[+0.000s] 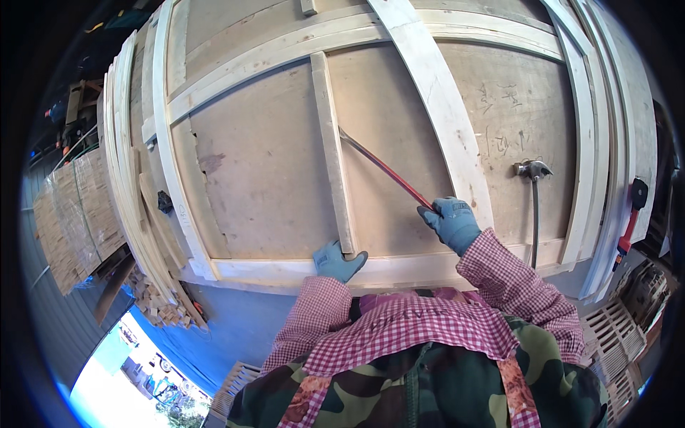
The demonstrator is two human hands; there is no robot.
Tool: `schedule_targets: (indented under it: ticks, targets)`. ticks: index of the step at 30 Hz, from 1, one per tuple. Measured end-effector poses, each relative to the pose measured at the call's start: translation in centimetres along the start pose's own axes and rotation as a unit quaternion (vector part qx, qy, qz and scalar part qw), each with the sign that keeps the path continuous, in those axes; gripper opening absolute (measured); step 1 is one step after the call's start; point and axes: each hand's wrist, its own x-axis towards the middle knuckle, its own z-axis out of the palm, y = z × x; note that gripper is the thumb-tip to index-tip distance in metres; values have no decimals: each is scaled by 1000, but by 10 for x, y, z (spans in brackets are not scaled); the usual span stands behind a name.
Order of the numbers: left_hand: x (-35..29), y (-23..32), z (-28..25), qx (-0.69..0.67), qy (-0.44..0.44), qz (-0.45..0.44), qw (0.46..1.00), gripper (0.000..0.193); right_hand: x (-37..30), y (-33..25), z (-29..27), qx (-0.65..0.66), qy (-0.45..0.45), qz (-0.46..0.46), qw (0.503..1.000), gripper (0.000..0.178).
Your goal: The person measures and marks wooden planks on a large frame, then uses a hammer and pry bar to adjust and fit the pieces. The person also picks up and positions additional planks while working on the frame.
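The red bar (389, 170) lies aslant across the middle of the wooden panel (257, 171), its far tip meeting the right edge of the short slat (332, 150); whether the tip passes beneath cannot be told. Should you lever hard with so little of the tip engaged, it could slip off the edge and jerk your right hand (457, 222) sideways; uneven force could also split the slat or pinch your left hand (338, 262) at its foot. The bar is slim and straight, red along the shaft, with a paler metal tip; the slat is narrow, greyish and rough. Your gloved right hand is wrapped around the bar's near end. Your left, also gloved, rests at the slat's lower end, thumb apart from the fingers; whether it grips cannot be told. To the right, beyond a wide pale plank (435, 89), lies a hammer (534, 170). Bundled wood blocks (78, 207) stand at far left.
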Motion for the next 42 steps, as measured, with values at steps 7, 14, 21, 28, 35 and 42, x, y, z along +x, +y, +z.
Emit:
schedule_targets:
  ticks: [7, 14, 21, 28, 35, 42]
  targets:
    - [-31, 24, -33, -54, -5, -6, 998, 61, -18, -90, -123, 30, -173, 52, 983, 44]
    - [-62, 9, -55, -149, 41, 37, 987, 50, -11, -50, -126, 15, -127, 60, 990, 45]
    - [-111, -6, -161, -496, -124, -20, 859, 40, -32, -16, -56, 240, -95, 133, 957, 41]
    - [-87, -61, -130, -842, -183, 33, 506, 49, -33, -10, -28, 287, -69, 150, 943, 38]
    - [-78, -71, -97, -886, -174, 72, 424, 51, -40, -13, -18, 300, -56, 154, 940, 38]
    - [-59, -100, -83, -891, -63, 97, 439, 51, -36, -6, -17, 280, -37, 153, 947, 38]
